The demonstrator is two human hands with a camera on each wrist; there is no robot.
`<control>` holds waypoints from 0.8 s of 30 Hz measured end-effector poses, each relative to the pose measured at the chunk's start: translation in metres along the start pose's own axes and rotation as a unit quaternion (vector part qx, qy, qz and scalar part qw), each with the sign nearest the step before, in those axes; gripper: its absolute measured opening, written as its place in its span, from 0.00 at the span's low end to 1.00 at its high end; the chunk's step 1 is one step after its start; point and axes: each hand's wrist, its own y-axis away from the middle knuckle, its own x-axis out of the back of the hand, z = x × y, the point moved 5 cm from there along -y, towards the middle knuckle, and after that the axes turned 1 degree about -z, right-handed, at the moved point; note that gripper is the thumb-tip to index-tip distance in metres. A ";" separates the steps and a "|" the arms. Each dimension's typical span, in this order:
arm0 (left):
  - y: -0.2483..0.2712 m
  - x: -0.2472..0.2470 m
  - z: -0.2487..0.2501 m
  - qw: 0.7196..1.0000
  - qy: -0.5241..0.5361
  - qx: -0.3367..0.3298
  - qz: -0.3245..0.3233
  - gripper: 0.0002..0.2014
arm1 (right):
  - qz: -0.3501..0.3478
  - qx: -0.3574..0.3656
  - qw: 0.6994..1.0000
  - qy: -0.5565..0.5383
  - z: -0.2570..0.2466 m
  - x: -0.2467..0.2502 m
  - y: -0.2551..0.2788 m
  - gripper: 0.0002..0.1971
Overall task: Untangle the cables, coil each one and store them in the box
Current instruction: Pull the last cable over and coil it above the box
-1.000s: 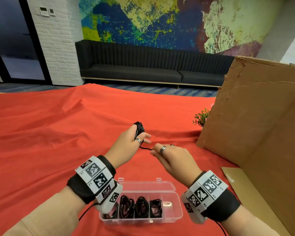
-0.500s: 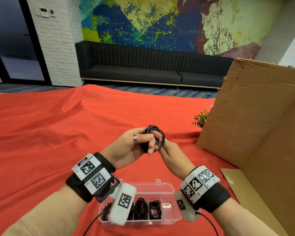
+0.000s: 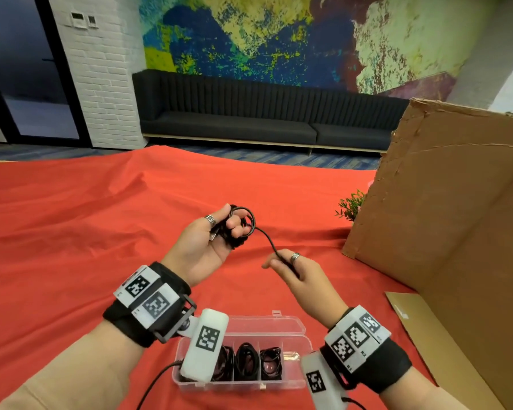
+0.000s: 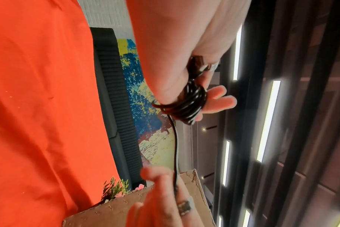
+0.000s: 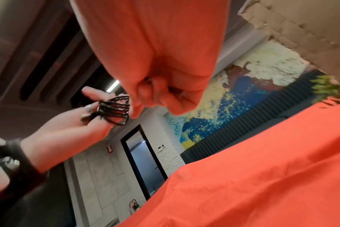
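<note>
My left hand (image 3: pixel 216 235) is raised palm-up over the red cloth, with a black cable coil (image 3: pixel 243 224) wound round its fingers (image 4: pixel 217 101) and held there. The loose tail of the cable (image 3: pixel 267 238) runs down to my right hand (image 3: pixel 293 266), which pinches it in curled fingers (image 5: pixel 155 95). The coil (image 5: pixel 115 109) shows beside the right hand in the right wrist view, and the tail (image 4: pixel 176 153) hangs straight in the left wrist view. A clear plastic box (image 3: pixel 296 327) lies open near me, with coiled black cables (image 3: pixel 245 361) in its compartments.
A large cardboard sheet (image 3: pixel 444 217) stands at the right, with a flat piece (image 3: pixel 427 329) at its foot. A small green plant (image 3: pixel 350 204) sits behind its edge. The red cloth (image 3: pixel 71 232) covers the table; a dark sofa (image 3: pixel 249 119) is beyond.
The hands were together at the coil half a second ago. Now they have drawn apart: the left turned palm-up with the coil, the right moved down and right holding the tail.
</note>
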 end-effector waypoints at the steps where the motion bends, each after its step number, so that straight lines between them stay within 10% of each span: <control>1: 0.001 0.002 -0.001 1.000 -0.007 0.014 0.002 0.15 | 0.004 -0.014 1.000 -0.015 0.002 0.002 0.000 0.11; 12: 0.006 0.017 -0.002 0.982 -0.176 0.059 -0.033 0.14 | 0.055 -0.017 0.974 -0.218 -0.002 0.024 -0.008 0.15; 19: 0.004 0.012 -0.004 0.981 -0.185 0.056 -0.035 0.15 | -0.181 0.006 0.979 -0.096 -0.025 0.010 -0.002 0.08; 24: 0.009 0.006 -0.006 0.976 -0.187 0.094 -0.057 0.14 | 0.020 -0.031 0.999 -0.006 -0.005 0.025 -0.015 0.04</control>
